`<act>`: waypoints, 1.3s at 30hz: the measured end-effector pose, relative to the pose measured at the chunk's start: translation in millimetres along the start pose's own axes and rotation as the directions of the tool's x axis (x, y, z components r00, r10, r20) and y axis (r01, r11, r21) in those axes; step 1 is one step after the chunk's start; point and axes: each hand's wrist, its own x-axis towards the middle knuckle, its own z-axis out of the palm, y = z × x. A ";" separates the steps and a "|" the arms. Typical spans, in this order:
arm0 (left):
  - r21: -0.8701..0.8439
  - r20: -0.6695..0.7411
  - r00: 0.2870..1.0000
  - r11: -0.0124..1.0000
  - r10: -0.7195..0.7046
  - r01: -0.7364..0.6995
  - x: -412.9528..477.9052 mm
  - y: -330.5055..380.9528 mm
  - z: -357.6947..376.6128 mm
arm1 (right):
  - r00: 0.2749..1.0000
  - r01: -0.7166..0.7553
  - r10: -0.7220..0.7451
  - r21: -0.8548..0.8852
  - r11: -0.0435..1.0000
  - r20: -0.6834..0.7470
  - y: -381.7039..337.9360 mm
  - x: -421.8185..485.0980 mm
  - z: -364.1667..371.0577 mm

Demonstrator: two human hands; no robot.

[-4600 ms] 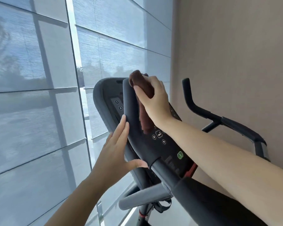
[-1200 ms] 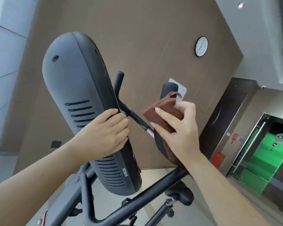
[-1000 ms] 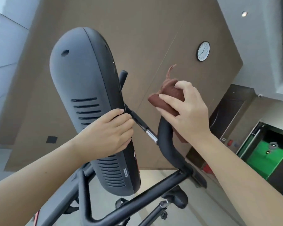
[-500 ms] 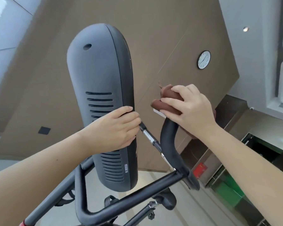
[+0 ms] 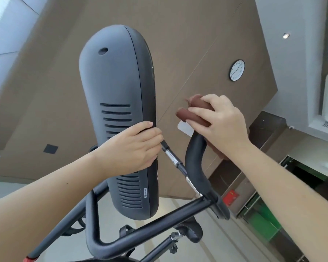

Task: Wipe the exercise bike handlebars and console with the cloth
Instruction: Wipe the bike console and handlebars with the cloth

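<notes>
I see the bike's console (image 5: 117,103) from behind, a tall dark grey shell with vent slots. My left hand (image 5: 134,148) grips its right edge at mid height. To the right a black curved handlebar (image 5: 194,167) rises from the crossbar (image 5: 159,222). My right hand (image 5: 222,121) presses a folded brown cloth (image 5: 189,114) over the top end of that handlebar, which the cloth and hand hide. A thin metal rod (image 5: 173,159) runs between the console and the handlebar.
A brown panelled wall with a round clock (image 5: 237,70) stands behind the bike. The black saddle (image 5: 189,231) shows below the crossbar. A doorway with green flooring (image 5: 261,224) lies at the lower right. A window (image 5: 0,25) is at the upper left.
My right hand slid the cloth up the handlebar to its tip over the last second. My left hand kept hold of the console edge. The view shifted from the console's front to its back.
</notes>
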 end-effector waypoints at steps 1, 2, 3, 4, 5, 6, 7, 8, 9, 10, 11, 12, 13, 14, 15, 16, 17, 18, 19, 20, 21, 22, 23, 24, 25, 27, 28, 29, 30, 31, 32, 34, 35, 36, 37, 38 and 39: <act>-0.003 -0.003 1.000 1.000 -0.002 0.002 0.0 0.2 0.3 | 1.000 0.013 -0.013 -0.031 0.999 -0.002 1.6 2.4 0.1; -0.005 -0.001 1.000 1.000 -0.003 0.003 -0.1 0.2 0.5 | 1.000 0.027 -0.027 -0.044 0.999 -0.002 0.3 0.5 0.5; -0.005 0.003 1.000 1.000 -0.002 0.003 -0.3 -0.1 0.7 | 0.999 0.034 -0.034 -0.037 0.999 -0.001 -4.6 -5.1 1.4; -0.007 0.006 1.000 1.000 -0.001 0.001 -0.4 -0.6 0.8 | 0.999 0.037 -0.037 -0.012 0.999 0.001 -12.0 -14.7 2.8; -0.008 0.009 1.000 1.000 0.001 -0.001 -0.3 -0.7 1.0 | 0.998 0.059 -0.060 0.017 0.998 0.010 -22.1 -28.7 5.7; -0.007 0.013 1.000 1.000 0.002 -0.002 -1.0 -1.1 0.8 | 0.993 0.113 -0.114 0.029 0.993 0.038 -33.2 -46.9 10.0; -0.005 0.018 1.000 1.000 0.002 -0.002 -1.8 -1.2 0.2 | 0.976 0.193 -0.194 0.017 0.981 0.103 -44.4 -68.4 14.6; -0.004 0.022 1.000 1.000 0.002 -0.002 -2.5 -1.8 -0.8 | 0.940 0.288 -0.280 -0.008 0.958 0.197 -53.5 -91.4 18.6; -0.002 0.024 1.000 1.000 0.003 -0.003 -3.2 -2.5 -1.9 | 0.891 0.371 -0.345 -0.033 0.928 0.295 -59.0 -114.0 21.3; 0.000 0.028 1.000 1.000 0.006 -0.006 -3.8 -3.2 -2.7 | 0.849 0.421 -0.374 -0.050 0.906 0.374 -59.9 -133.6 22.5; 0.004 0.034 0.999 1.000 0.011 -0.011 -4.4 -3.7 -2.9 | 0.824 0.446 -0.383 -0.060 0.893 0.418 -56.8 -147.6 22.3; 0.009 0.035 0.999 1.000 0.015 -0.016 -4.9 -3.9 -2.4 | 0.822 0.461 -0.397 -0.069 0.884 0.409 -50.8 -154.4 21.4; 0.012 0.028 0.999 1.000 0.018 -0.018 -4.8 -3.5 -1.4 | 0.838 0.464 -0.409 -0.077 0.883 0.360 -45.2 -154.3 20.4; 0.012 0.017 1.000 1.000 0.018 -0.019 -4.2 -2.2 -0.3 | 0.863 0.456 -0.418 -0.080 0.886 0.285 -41.5 -148.3 18.2; 0.014 0.006 1.000 1.000 0.014 -0.014 -3.7 -0.3 1.4 | 0.886 0.442 -0.421 -0.082 0.893 0.195 -40.5 -136.2 15.6; 0.014 -0.006 1.000 1.000 0.003 -0.003 -4.2 1.3 3.4 | 0.909 0.414 -0.405 -0.093 0.906 0.096 -40.3 -119.6 14.5; 0.014 -0.019 1.000 1.000 -0.011 0.012 -4.6 2.9 5.4 | 0.933 0.358 -0.361 -0.111 0.927 -0.001 -39.1 -99.9 14.5; 0.014 -0.032 0.999 1.000 -0.023 0.024 -5.3 4.1 7.0 | 0.954 0.278 -0.289 -0.128 0.952 -0.084 -35.8 -80.0 15.2; 0.014 -0.044 0.999 0.999 -0.028 0.029 -5.9 4.9 8.1 | 0.969 0.191 -0.208 -0.128 0.973 -0.131 -31.3 -61.7 14.7; 0.010 -0.051 0.998 1.000 -0.026 0.026 -5.9 5.2 9.1 | 0.979 0.129 -0.145 -0.113 0.985 -0.146 -26.4 -48.5 13.8; 0.003 -0.052 0.998 1.000 -0.019 0.019 -5.7 4.9 9.8 | 0.983 0.105 -0.117 -0.090 0.990 -0.140 -22.9 -42.8 12.9; -0.004 -0.051 0.999 1.000 -0.014 0.013 -5.8 4.7 10.2 | 0.984 0.117 -0.126 -0.075 0.990 -0.129 -21.7 -45.0 12.8; -0.005 -0.050 0.999 1.000 -0.012 0.011 -6.1 4.6 10.2 | 0.980 0.151 -0.159 -0.070 0.986 -0.120 -23.6 -52.3 14.4; -0.002 -0.049 0.999 1.000 -0.011 0.011 -6.3 4.4 10.0 | 0.975 0.189 -0.196 -0.070 0.979 -0.109 -27.6 -62.3 16.6; 0.002 -0.047 0.999 1.000 -0.009 0.009 -6.7 4.3 9.7 | 0.968 0.227 -0.233 -0.079 0.971 -0.088 -33.2 -73.8 19.5; 0.006 -0.041 0.999 1.000 -0.005 0.006 -7.5 4.3 8.6 | 0.946 0.320 -0.325 -0.129 0.939 -0.016 -42.2 -98.6 25.7; 0.004 -0.038 0.999 1.000 -0.006 0.006 -7.9 4.1 8.1 | 0.926 0.375 -0.375 -0.158 0.913 0.034 -43.8 -113.1 28.1; -0.001 -0.035 0.999 1.000 -0.009 0.009 -8.2 4.2 7.6 | 0.900 0.435 -0.426 -0.187 0.881 0.091 -42.9 -128.6 29.7; -0.006 -0.032 0.999 1.000 -0.010 0.010 -8.1 4.2 7.2 | 0.871 0.489 -0.466 -0.205 0.848 0.152 -41.2 -144.2 30.3; -0.006 -0.027 1.000 1.000 -0.012 0.012 -7.9 3.9 6.8 | 0.850 0.522 -0.484 -0.200 0.829 0.210 -39.0 -157.4 29.2; -0.003 -0.019 1.000 1.000 -0.014 0.014 -7.8 3.6 5.9 | 0.840 0.528 -0.482 -0.170 0.832 0.250 -36.6 -166.3 27.3; 0.008 -0.004 1.000 1.000 -0.014 0.014 -6.7 3.0 3.8 | 0.864 0.474 -0.445 -0.083 0.876 0.237 -33.9 -168.3 22.2; 0.012 0.004 1.000 1.000 -0.008 0.008 -6.1 2.4 3.1 | 0.889 0.433 -0.417 -0.051 0.900 0.188 -34.3 -163.6 19.8; 0.015 0.012 1.000 1.000 -0.002 0.002 -6.3 1.9 2.8 | 0.918 0.386 -0.381 -0.020 0.922 0.113 -34.5 -155.7 18.0; 0.017 0.020 1.000 1.000 -0.001 0.000 -6.7 1.5 2.7 | 0.946 0.323 -0.324 0.015 0.946 0.022 -34.1 -144.4 16.2; 0.019 0.026 1.000 1.000 0.000 0.000 -7.2 1.5 2.8 | 0.971 0.230 -0.225 0.059 0.971 -0.077 -32.4 -130.7 14.0; 0.025 0.031 1.000 1.000 -0.001 0.000 -7.5 1.9 2.8 | 0.982 0.103 -0.081 0.124 0.987 -0.170 -29.9 -114.6 12.5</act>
